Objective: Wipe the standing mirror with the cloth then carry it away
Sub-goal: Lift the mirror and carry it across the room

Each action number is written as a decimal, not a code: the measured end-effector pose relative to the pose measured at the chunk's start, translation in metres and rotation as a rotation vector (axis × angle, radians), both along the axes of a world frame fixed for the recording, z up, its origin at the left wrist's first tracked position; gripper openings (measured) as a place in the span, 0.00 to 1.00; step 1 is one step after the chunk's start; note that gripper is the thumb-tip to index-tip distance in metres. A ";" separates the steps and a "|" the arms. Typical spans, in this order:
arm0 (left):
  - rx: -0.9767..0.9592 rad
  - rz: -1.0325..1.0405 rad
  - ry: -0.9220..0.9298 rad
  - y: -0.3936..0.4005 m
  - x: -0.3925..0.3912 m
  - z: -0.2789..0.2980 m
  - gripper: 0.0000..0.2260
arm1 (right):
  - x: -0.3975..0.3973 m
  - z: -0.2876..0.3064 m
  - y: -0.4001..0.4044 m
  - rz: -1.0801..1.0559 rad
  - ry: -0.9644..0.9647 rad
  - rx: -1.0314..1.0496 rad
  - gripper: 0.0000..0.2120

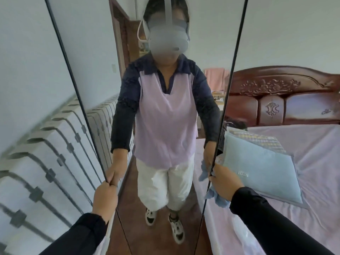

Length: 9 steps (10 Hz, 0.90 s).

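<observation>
Gripping the tall black-framed standing mirror (156, 126) by both side edges, so this looks like the carry step, wiping seems done. Left hand (105, 197) is curled tight round the left frame edge, next to the white ribbed radiator (46, 162). Right hand (225, 183) clamps the right edge with the crumpled light blue cloth (215, 196) bunched under its fingers, touching the frame. The mirror stands upright right in front of me, between the radiator and the bed with the lilac sheet (312, 162), where a pale blue pillow (257, 168) lies near the right hand. Next move, I reckon: lift evenly with both hands, keep it vertical, mind the bed corner and don't drop the cloth
</observation>
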State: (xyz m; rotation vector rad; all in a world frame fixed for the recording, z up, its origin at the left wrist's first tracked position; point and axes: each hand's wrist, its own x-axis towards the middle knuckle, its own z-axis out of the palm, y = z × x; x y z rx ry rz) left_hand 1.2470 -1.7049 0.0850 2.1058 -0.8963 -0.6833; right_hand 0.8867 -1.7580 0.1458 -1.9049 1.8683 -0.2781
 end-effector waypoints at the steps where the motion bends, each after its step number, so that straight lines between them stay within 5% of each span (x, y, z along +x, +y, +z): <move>1: 0.009 0.041 -0.025 -0.047 -0.002 0.005 0.04 | 0.001 0.009 -0.056 0.032 0.052 -0.067 0.03; 5: -0.016 0.050 -0.050 -0.262 0.017 0.003 0.06 | 0.026 0.010 -0.267 0.074 0.002 -0.009 0.14; 9: 0.037 0.104 -0.093 -0.472 0.049 -0.004 0.09 | 0.054 0.000 -0.476 0.200 0.105 -0.049 0.12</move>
